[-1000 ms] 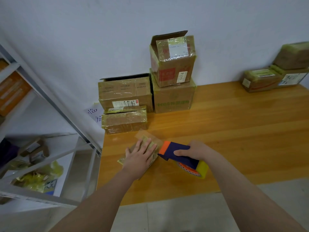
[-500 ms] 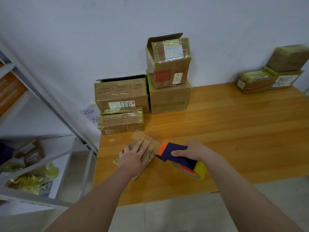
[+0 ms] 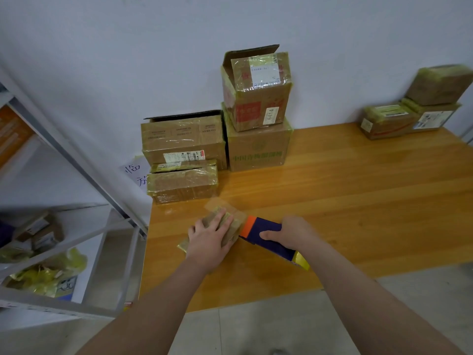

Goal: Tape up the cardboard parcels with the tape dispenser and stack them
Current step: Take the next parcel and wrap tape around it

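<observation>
Seemingly light and tape-slick, the parcel (image 3: 233, 230) under the flat left hand (image 3: 207, 239) wants edge grips; the right hand (image 3: 289, 234) clasps the tape dispenser (image 3: 261, 226) beside it.

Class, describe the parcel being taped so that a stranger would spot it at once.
Start at the wooden table against the white wall. Near its front left corner lies the small parcel, flat under the left hand, with the tape dispenser in the right hand at its right edge. Unlike the bigger boxes stacked by the wall, it lies alone and low.
</observation>
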